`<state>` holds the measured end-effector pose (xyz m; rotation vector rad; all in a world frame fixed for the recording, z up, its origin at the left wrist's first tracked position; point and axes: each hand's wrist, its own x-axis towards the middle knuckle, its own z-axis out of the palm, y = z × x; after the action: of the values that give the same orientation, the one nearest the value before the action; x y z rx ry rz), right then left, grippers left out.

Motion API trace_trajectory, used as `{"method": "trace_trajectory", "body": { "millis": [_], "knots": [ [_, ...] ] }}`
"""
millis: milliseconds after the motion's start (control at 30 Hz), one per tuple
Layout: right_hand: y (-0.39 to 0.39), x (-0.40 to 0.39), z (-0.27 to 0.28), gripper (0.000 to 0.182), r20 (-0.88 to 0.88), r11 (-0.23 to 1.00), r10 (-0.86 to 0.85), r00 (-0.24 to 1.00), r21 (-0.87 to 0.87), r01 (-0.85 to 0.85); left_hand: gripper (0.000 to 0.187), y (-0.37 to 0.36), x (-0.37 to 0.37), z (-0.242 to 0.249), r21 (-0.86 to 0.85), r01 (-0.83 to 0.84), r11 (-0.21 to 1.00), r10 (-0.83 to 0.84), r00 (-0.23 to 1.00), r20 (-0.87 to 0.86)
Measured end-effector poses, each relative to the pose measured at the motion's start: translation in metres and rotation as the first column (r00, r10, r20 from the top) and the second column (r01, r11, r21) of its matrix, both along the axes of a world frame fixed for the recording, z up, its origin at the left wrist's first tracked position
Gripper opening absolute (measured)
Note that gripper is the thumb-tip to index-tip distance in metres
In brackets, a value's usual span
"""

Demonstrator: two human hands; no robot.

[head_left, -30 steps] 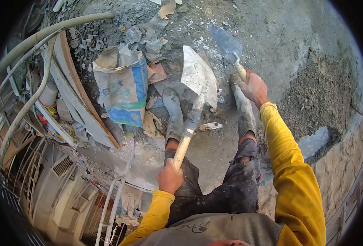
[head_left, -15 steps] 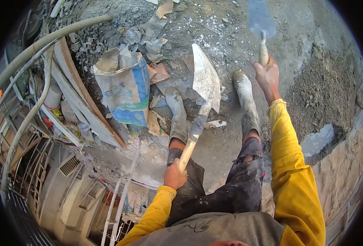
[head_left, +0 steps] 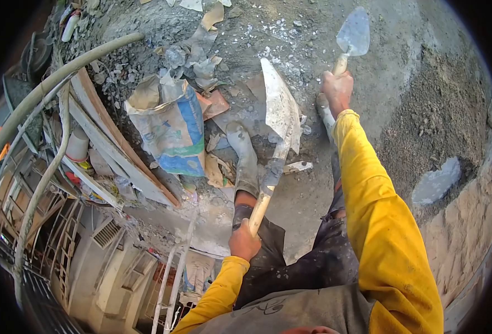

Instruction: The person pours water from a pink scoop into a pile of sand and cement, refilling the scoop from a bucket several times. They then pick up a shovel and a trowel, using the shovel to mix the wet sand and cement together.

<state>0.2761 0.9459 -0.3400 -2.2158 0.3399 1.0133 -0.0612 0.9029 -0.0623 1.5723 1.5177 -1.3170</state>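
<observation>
My left hand [head_left: 245, 241] is closed around the wooden handle of a shovel [head_left: 282, 106]. The shovel's pale, mortar-coated blade points away from me between my boots, and its shaft is wrapped in dark material near the blade. My right hand [head_left: 337, 90], arm stretched forward, grips a trowel [head_left: 354, 32] by its light wooden handle. The trowel's grey metal blade points away over the rough ground. A torn cement bag [head_left: 167, 131] stands left of the shovel, its top open. My left boot [head_left: 241, 147] is beside the bag; my right boot is partly hidden behind my right forearm.
A heap of sandy mix [head_left: 424, 119] lies to the right, with a greyish wet patch [head_left: 436, 181] at its lower edge. Long boards [head_left: 109, 147] and a thick hose [head_left: 62, 67] are on the left. Beyond the edge at lower left is a drop with pale metal rails [head_left: 173, 273].
My right hand has moved left and slightly upward in view with the trowel, whose blade now shows clearly. My left hand still holds the shovel, which has hardly shifted.
</observation>
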Motion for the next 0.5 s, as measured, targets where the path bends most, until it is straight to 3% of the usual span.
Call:
{"method": "trace_trajectory", "body": {
  "millis": [33,67,133,167,233,267,333,400,433,467,500],
  "knots": [
    [-0.001,-0.013,-0.012,0.034,-0.058,0.996,0.021,0.998,0.083,-0.016,0.046,0.000,0.005,0.001,-0.014,0.022,1.000,-0.022,0.999,-0.028],
    [-0.021,-0.029,-0.049,0.036,-0.156,0.911,0.412,0.898,0.048,-0.410,0.046,-0.001,0.008,0.001,-0.027,0.043,0.999,-0.045,0.997,-0.055],
    [-0.010,-0.011,0.007,0.038,-0.234,0.577,0.801,0.551,0.055,-0.815,0.045,-0.004,0.009,0.000,-0.011,0.057,0.998,-0.057,0.997,-0.042],
    [-0.006,0.000,0.019,0.038,-0.238,0.581,0.797,0.555,0.054,-0.812,0.044,-0.004,0.007,0.001,0.002,0.062,0.998,-0.062,0.997,-0.043],
    [0.000,0.007,0.031,0.039,-0.109,0.808,0.583,0.805,-0.033,-0.589,0.046,-0.004,0.006,0.003,-0.010,0.066,0.998,-0.066,0.996,-0.057],
    [0.001,0.008,0.025,0.039,-0.112,0.804,0.587,0.802,-0.033,-0.594,0.048,-0.004,0.007,0.001,-0.021,0.073,0.997,-0.075,0.996,-0.056],
    [-0.004,0.014,0.010,0.039,-0.016,0.980,0.198,0.980,-0.007,-0.198,0.048,-0.006,0.009,0.000,-0.036,0.088,0.995,-0.090,0.994,-0.064],
    [-0.013,0.003,0.009,0.035,0.023,0.972,0.233,0.972,-0.034,-0.232,0.048,-0.011,0.008,0.001,-0.045,0.109,0.993,-0.112,0.992,-0.064],
    [-0.019,0.002,0.016,0.033,-0.039,0.800,0.591,0.806,-0.098,-0.592,0.048,-0.015,0.005,-0.001,-0.031,0.123,0.992,-0.124,0.991,-0.055],
    [-0.022,0.003,0.021,0.032,-0.123,0.499,0.849,0.514,-0.132,-0.856,0.047,-0.015,0.003,-0.002,-0.017,0.137,0.990,-0.137,0.989,-0.048],
    [-0.015,0.014,0.031,0.032,-0.150,0.461,0.864,0.480,-0.148,-0.875,0.047,-0.012,0.005,-0.002,-0.018,0.140,0.990,-0.141,0.989,-0.046]
  ]
}}
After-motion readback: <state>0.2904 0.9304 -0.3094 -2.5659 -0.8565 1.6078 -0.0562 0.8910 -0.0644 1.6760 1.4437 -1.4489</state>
